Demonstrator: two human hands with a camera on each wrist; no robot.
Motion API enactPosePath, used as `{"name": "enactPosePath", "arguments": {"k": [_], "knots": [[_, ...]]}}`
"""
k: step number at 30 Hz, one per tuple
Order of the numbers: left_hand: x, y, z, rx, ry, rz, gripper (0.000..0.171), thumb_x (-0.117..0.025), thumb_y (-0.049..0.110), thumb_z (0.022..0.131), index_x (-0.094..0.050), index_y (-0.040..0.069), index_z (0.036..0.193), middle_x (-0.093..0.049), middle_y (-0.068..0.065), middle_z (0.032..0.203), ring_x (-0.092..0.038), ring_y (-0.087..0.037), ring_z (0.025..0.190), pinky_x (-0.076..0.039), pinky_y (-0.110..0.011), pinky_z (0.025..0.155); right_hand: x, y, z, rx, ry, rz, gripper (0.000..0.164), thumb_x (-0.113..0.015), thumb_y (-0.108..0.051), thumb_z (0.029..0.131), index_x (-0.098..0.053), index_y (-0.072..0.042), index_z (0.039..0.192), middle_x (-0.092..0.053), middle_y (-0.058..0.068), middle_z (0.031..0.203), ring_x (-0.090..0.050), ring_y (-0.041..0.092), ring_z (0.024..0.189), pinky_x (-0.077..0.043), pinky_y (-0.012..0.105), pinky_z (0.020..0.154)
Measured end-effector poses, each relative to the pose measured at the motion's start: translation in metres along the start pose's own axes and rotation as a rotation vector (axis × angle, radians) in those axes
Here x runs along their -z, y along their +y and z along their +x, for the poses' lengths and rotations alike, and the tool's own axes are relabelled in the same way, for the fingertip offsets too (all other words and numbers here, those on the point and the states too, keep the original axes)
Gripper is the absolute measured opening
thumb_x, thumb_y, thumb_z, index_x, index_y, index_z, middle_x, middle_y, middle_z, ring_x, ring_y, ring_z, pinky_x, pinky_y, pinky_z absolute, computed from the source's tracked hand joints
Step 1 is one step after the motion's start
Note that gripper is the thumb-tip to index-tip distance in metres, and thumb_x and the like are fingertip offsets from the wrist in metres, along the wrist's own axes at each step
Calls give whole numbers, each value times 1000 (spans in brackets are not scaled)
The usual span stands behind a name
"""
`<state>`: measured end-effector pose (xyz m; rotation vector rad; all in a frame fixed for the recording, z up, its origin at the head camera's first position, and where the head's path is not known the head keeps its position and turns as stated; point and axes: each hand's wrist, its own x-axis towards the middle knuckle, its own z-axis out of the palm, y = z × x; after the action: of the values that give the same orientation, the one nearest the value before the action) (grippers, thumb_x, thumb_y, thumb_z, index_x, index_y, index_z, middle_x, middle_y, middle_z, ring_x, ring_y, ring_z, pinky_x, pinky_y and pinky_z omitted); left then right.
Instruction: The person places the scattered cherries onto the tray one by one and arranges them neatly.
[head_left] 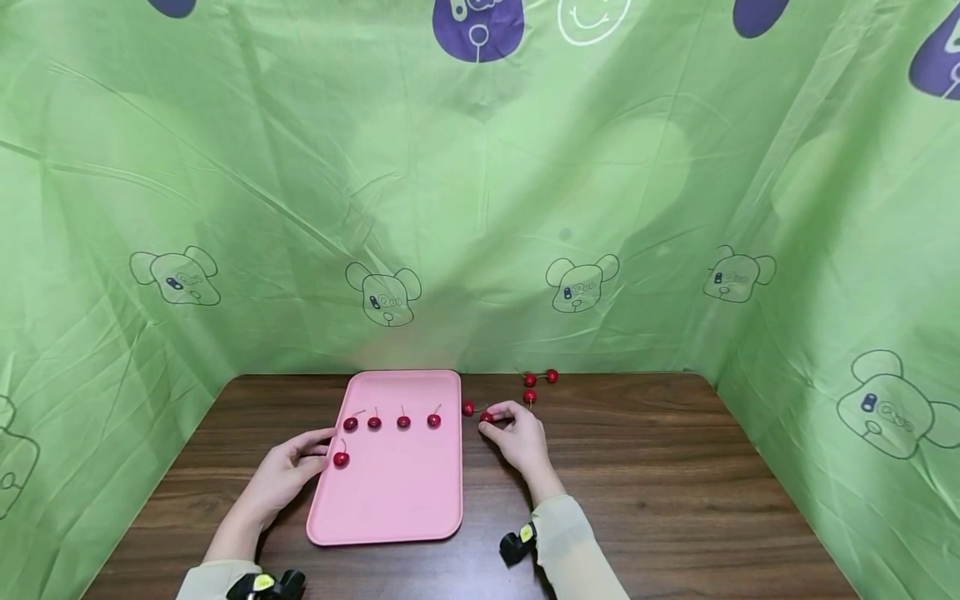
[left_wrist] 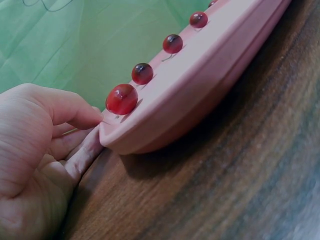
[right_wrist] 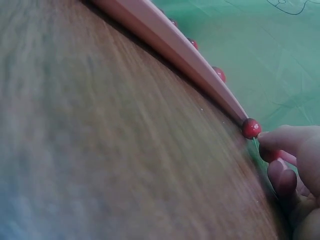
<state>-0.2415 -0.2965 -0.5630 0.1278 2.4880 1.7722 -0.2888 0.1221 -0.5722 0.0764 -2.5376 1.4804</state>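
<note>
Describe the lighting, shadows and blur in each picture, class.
Head view: broad soft shadows on the green curtain; left wrist view: small highlights on the cherries, a dark shadow under the tray, blurred wooden tabletop at right; right wrist view: tabletop blurred, bluish toward the lower left.

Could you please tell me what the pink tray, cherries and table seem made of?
Pink tray: probably moulded plastic, satin, judging by its even colour and rounded rim.
Cherries: smooth and very glossy, with bright highlights; real fruit or plastic imitations, I cannot tell.
Table: wood or wood-look laminate, low sheen, from its streaked brown grain.
</note>
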Motion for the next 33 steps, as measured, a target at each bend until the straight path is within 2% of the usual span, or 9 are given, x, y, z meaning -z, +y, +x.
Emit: {"name": "enactPosePath", "arguments": {"k": [11,16,20,28,33], "knots": [[0,0,-1,5,-4,5,51,-72,10,106,-59,1,154,-72,-22,130,-74,-14,108,-58,-24,90,2,-6,0,-25,33,100,27,-92,-18,87,-79,-9,108,-79,4,99,-63,10,63,-54,26,59],[-1,0,0,11,-4,2,51,-72,9,106,-59,0,154,-72,-22,130,-73,-15,108,-59,-24,90,3,-11,1,-48,46,132,25,-92,-19,88,-79,-12,108,-79,3,100,-65,10,60,-54,26,56],[-1,0,-1,11,-7,8,51,-72,9,106,-59,0,154,-72,-22,130,-73,-15,108,-59,-24,90,5,-17,1,-31,59,144,25,-92,-19,88,-79,-12,109,-79,4,101,-66,9,60,-54,26,56],[0,0,0,17,-13,5,52,-72,10,106,-58,2,155,-72,-21,130,-74,-17,110,-58,-24,91,11,-41,-1,8,65,161,25,-92,-23,90,-79,-18,111,-77,1,104,-65,14,66,-53,29,53],[1,-1,0,7,-6,5,51,-72,8,105,-59,1,154,-72,-22,130,-74,-16,109,-58,-24,90,8,-63,-2,35,51,182,24,-92,-20,89,-80,-18,110,-78,0,103,-65,15,67,-53,28,58]]}}
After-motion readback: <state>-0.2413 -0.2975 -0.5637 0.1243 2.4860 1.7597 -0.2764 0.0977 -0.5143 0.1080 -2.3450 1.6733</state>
